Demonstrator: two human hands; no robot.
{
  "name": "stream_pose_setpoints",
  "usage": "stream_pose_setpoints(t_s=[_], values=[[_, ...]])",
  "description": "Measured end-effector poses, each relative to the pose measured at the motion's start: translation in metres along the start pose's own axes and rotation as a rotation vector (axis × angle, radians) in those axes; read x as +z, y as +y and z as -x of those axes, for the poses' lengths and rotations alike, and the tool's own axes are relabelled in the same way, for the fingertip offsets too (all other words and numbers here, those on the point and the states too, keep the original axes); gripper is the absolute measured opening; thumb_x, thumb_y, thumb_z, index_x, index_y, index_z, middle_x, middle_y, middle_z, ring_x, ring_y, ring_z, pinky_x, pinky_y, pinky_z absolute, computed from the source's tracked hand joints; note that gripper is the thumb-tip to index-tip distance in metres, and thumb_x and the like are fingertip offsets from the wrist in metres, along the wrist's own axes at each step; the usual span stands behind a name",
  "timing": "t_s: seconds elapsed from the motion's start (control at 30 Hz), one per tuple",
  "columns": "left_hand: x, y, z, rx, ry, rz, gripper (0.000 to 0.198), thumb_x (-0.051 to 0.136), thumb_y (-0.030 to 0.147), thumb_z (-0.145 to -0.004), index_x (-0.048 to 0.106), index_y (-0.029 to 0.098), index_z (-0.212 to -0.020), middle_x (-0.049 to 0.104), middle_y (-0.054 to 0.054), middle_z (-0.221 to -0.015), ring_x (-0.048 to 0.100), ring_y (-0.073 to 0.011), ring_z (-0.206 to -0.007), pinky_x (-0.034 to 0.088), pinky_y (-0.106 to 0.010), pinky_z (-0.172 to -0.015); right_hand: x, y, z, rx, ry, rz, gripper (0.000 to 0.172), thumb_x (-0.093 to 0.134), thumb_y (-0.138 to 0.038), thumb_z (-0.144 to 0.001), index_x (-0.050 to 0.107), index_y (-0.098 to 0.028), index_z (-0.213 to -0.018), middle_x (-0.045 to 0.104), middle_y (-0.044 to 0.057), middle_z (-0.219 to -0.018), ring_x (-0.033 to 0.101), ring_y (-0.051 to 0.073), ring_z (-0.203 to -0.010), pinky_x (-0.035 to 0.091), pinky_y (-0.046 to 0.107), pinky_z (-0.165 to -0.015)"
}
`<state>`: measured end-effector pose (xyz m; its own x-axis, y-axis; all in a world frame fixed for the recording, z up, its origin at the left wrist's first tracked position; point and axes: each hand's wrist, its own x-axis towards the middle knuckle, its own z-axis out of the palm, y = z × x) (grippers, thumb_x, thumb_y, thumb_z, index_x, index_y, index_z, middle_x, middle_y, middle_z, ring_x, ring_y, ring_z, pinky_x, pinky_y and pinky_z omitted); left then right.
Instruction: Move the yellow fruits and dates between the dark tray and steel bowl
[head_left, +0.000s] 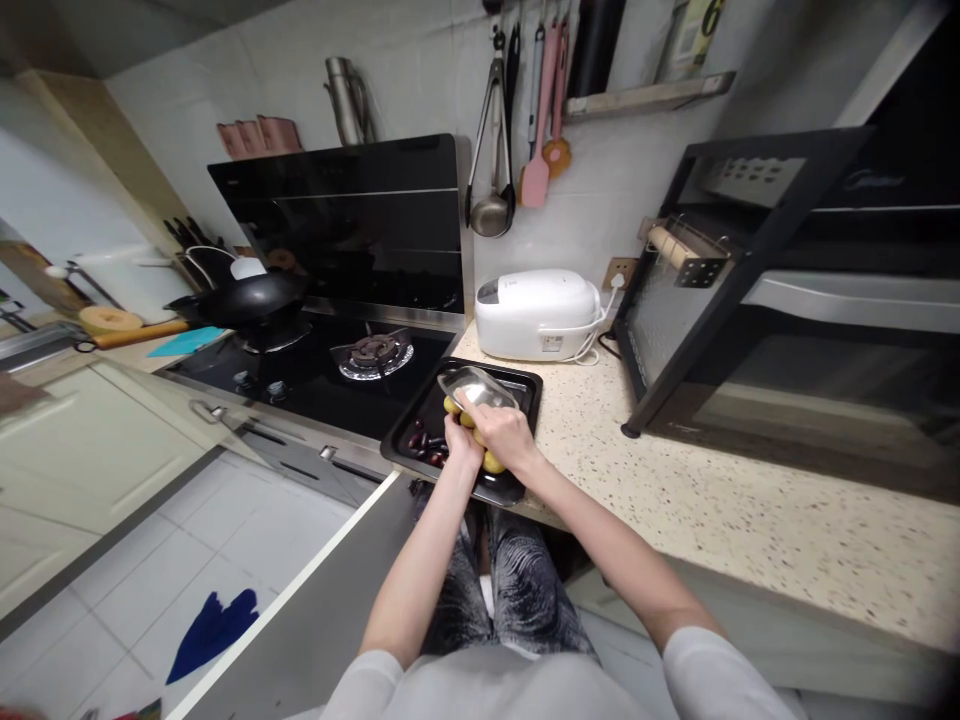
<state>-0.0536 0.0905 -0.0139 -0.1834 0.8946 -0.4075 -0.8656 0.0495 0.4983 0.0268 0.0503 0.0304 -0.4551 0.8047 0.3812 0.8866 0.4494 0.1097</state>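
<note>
A black baking tray sits on the counter edge in front of me. Tilted over it is a shiny metal bowl, with my right hand closed on its near rim. Several round yellow pieces, like small potatoes, lie below the bowl and around my hands. My left hand is cupped with its fingers up against the yellow pieces; part of the fingers is hidden. Dark reddish-brown pieces, like chestnuts or dates, lie on the tray's left side.
A gas stove with a black wok stands left of the tray. Behind the tray is a white appliance with its cord; an oven stands right. Utensils hang above. A cabinet door stands open beside my legs.
</note>
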Motion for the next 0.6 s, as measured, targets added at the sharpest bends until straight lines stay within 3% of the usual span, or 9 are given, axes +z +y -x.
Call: stream_pose_setpoints(t_s=[0.17,0.3,0.47,0.6], values=[[-0.007,-0.004,-0.007,-0.055,0.051,-0.048,0.018,0.052,0.022,-0.099,0.061,0.016,-0.085,0.065,-0.003,-0.080,0.066,-0.0155,-0.073,0.057,-0.026,-0.077,0.002,0.020,0.006,0.196,0.154,-0.071,0.061,0.047,-0.010,-0.098,0.051,-0.023,-0.157,0.076,0.005,-0.083,0.065,0.015,-0.068,0.043,0.024,-0.065],[-0.014,-0.010,-0.008,-0.015,0.034,-0.121,0.010,0.055,0.017,-0.097,0.065,0.016,-0.094,0.068,-0.003,-0.083,0.067,-0.0139,-0.074,0.058,-0.027,-0.082,0.002,0.035,0.013,0.373,0.311,-0.202,0.059,0.049,-0.012,-0.094,0.059,-0.024,-0.151,0.079,0.005,-0.088,0.063,0.014,-0.065,0.042,0.024,-0.063],[-0.024,-0.012,-0.008,0.109,0.002,-0.227,0.008,0.061,0.014,-0.094,0.064,0.018,-0.101,0.071,-0.003,-0.092,0.071,-0.0139,-0.085,0.058,-0.030,-0.093,-0.004,0.062,0.030,0.642,0.592,-0.443,0.054,0.046,-0.018,-0.089,0.073,-0.018,-0.136,0.074,0.004,-0.068,0.045,0.013,-0.048,0.040,0.026,-0.056],[-0.030,-0.012,-0.005,0.203,-0.030,-0.340,0.015,0.065,0.015,-0.093,0.063,0.019,-0.108,0.071,-0.005,-0.101,0.070,-0.0155,-0.094,0.056,-0.032,-0.097,-0.009,0.087,0.060,0.817,0.796,-0.661,0.048,0.051,-0.025,-0.083,0.081,-0.011,-0.118,0.079,0.008,-0.086,0.049,0.013,-0.054,0.041,0.027,-0.056]])
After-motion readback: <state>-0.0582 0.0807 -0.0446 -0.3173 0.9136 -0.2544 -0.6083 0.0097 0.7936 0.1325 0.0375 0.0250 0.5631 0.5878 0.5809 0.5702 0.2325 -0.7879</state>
